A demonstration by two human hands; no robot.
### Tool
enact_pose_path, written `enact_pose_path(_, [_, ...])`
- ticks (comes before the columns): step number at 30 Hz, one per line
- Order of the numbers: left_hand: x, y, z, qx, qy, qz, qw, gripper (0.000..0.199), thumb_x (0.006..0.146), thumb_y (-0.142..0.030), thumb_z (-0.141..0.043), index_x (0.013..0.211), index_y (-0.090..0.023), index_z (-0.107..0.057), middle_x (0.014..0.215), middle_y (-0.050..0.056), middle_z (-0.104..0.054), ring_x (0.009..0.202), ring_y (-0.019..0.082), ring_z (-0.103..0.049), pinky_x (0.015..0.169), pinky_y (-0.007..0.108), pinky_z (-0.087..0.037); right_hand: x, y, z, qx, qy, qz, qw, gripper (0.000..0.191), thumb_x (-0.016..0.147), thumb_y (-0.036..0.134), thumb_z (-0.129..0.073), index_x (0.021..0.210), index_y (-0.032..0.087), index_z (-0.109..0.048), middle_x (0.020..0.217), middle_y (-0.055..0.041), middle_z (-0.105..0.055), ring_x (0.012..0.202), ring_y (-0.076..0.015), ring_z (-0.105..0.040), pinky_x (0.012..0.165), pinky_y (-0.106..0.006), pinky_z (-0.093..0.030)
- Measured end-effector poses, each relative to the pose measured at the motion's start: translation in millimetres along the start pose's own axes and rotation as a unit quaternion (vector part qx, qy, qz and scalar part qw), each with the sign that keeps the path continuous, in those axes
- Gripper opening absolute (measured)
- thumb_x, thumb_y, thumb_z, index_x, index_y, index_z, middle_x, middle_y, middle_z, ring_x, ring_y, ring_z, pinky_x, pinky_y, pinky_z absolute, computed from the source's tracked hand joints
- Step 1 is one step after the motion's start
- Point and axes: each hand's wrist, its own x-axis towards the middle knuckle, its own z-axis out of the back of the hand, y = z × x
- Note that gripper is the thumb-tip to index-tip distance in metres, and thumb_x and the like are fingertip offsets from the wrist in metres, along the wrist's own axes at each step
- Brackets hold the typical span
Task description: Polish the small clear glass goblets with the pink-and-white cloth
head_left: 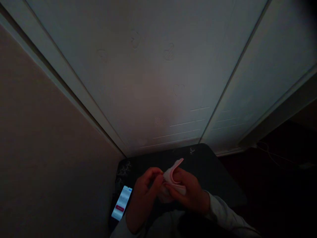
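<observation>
A small piece of soft white fabric with a pink edge [169, 175] is held up over the dark seat or tabletop. Its upper part curls back, and I cannot make out just what it is in the dim light. My right hand [189, 188] is wrapped round it from the right, thumb below the curled flap. From the left, my left hand [148, 190] pinches at the fabric's near-left side, thumb and forefinger together. The fingers partly hide the lower end of the fabric.
A lit phone [122, 202] lies left of my left hand. The dark padded-looking surface [223, 181] lies under my hands, against a white panel [158, 82] with heart patterns. A wall [49, 138] rises at left; a thin cable [268, 152] runs along the right.
</observation>
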Motion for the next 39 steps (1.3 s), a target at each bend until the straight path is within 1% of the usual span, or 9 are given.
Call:
enact_pose_path(2, [-1.8,1.6,0.7,-0.008,0.001,-0.011,1.0,0.014,0.084,-0.03,-0.056,0.086,-0.02,-0.064,0.077,0.0,-0.064,0.072,0.015,-0.058,0.064,0.021,-0.045,-0.4,0.1,1.1,-0.005,0.006,-0.022,1.0,0.001,0.084,0.022,-0.055,0.083,0.022,-0.055,0.069,-0.002,-0.064,0.059,-0.0147,-0.06,0.055,-0.023,-0.048])
enact_pose_path(7, [-3.9,1.4,4.1,-0.024,-0.017,-0.03,0.999,0.011,0.079,-0.027,-0.062,0.087,-0.021,-0.063,0.073,-0.002,-0.06,0.069,0.013,-0.056,0.063,0.021,-0.044,0.1,1.2,4.9,0.04,0.02,-0.094,0.994,0.01,0.082,0.03,-0.061,0.085,0.021,-0.058,0.073,-0.0025,-0.066,0.062,-0.0152,-0.062,0.056,-0.023,-0.05])
enact_pose_path(12, [-4.3,-3.0,5.8,-0.064,-0.032,-0.037,0.997,0.014,0.076,-0.025,-0.064,0.089,-0.02,-0.061,0.075,-0.002,-0.06,0.069,0.013,-0.057,0.061,0.021,-0.045,-5.0,-2.4,4.0,0.088,-0.054,-0.188,0.977,0.029,0.073,0.037,-0.071,0.095,0.022,-0.059,0.08,-0.0029,-0.069,0.068,-0.0179,-0.065,0.062,-0.026,-0.053])
enact_pose_path(16, [-4.8,-4.8,4.6,-0.071,-0.042,-0.051,0.995,0.014,0.075,-0.025,-0.067,0.087,-0.019,-0.061,0.075,-0.001,-0.061,0.07,0.013,-0.057,0.063,0.021,-0.045,-10.9,-7.5,0.2,0.147,-0.112,-0.264,0.947,0.043,0.068,0.037,-0.075,0.105,0.022,-0.057,0.091,-0.0052,-0.069,0.076,-0.0206,-0.067,0.065,-0.029,-0.054])
enact_pose_path(18, [-5.0,-4.0,4.1,-0.066,-0.042,-0.057,0.995,0.014,0.076,-0.026,-0.067,0.087,-0.019,-0.062,0.077,-0.001,-0.061,0.071,0.013,-0.057,0.064,0.021,-0.046,-11.8,-8.2,-1.2,0.193,-0.134,-0.283,0.93,0.043,0.068,0.035,-0.075,0.105,0.023,-0.056,0.091,-0.0048,-0.069,0.076,-0.0206,-0.067,0.065,-0.029,-0.054])
enact_pose_path(21, [-5.4,-1.6,4.0,-0.059,-0.044,-0.054,0.996,0.015,0.077,-0.027,-0.068,0.088,-0.019,-0.062,0.078,0.0,-0.061,0.071,0.014,-0.058,0.064,0.022,-0.046,-10.4,-7.2,-2.2,0.232,-0.145,-0.294,0.916,0.033,0.068,0.03,-0.075,0.097,0.024,-0.06,0.087,-0.0035,-0.069,0.075,-0.0201,-0.066,0.067,-0.03,-0.054])
enact_pose_path(29, [-4.1,-1.9,5.1,-0.042,-0.046,-0.064,0.996,0.018,0.075,-0.027,-0.069,0.09,-0.02,-0.063,0.081,0.001,-0.064,0.074,0.015,-0.061,0.068,0.024,-0.048,-4.8,-7.3,-1.9,0.266,-0.141,-0.283,0.911,0.014,0.069,0.025,-0.074,0.081,0.023,-0.066,0.091,-0.0034,-0.068,0.082,-0.0202,-0.064,0.075,-0.03,-0.051])
enact_pose_path(33, [-3.5,-5.5,5.2,-0.047,-0.041,-0.062,0.996,0.017,0.075,-0.027,-0.067,0.089,-0.019,-0.063,0.077,0.001,-0.064,0.07,0.015,-0.06,0.064,0.024,-0.049,-3.4,-7.1,-0.5,0.251,-0.138,-0.274,0.918,0.012,0.069,0.027,-0.074,0.074,0.022,-0.064,0.081,-0.0015,-0.066,0.075,-0.0184,-0.061,0.07,-0.028,-0.049])
enact_pose_path(39, [-3.5,-4.1,5.3,-0.025,-0.048,-0.066,0.996,0.016,0.075,-0.027,-0.067,0.087,-0.018,-0.064,0.08,0.003,-0.065,0.074,0.017,-0.061,0.068,0.026,-0.049,-4.4,-7.7,-1.9,0.248,-0.152,-0.278,0.915,0.019,0.069,0.03,-0.073,0.069,0.021,-0.056,0.07,0.0014,-0.058,0.061,-0.0147,-0.053,0.057,-0.024,-0.045])
